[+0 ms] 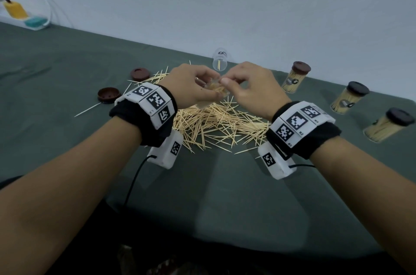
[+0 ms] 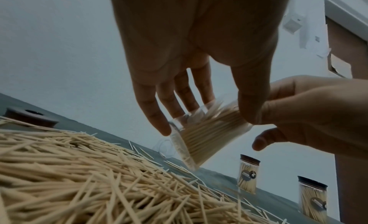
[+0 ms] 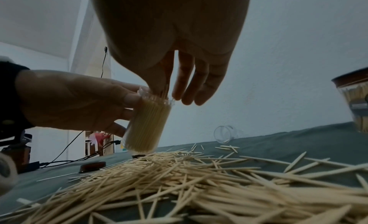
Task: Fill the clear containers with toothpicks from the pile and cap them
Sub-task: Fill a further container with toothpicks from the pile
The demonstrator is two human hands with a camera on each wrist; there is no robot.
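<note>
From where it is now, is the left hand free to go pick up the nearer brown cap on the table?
Probably not yet. The left hand grips the nearly full container, which the right hand is loading. The cap lies uncovered left of the pile, so the way is clear once the container is set down.

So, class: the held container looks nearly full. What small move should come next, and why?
Probably the right hand should push its pinched toothpicks down into the container, which the left hand grips. It looks packed, tips still poke above its rim, and two loose caps wait nearby.
</note>
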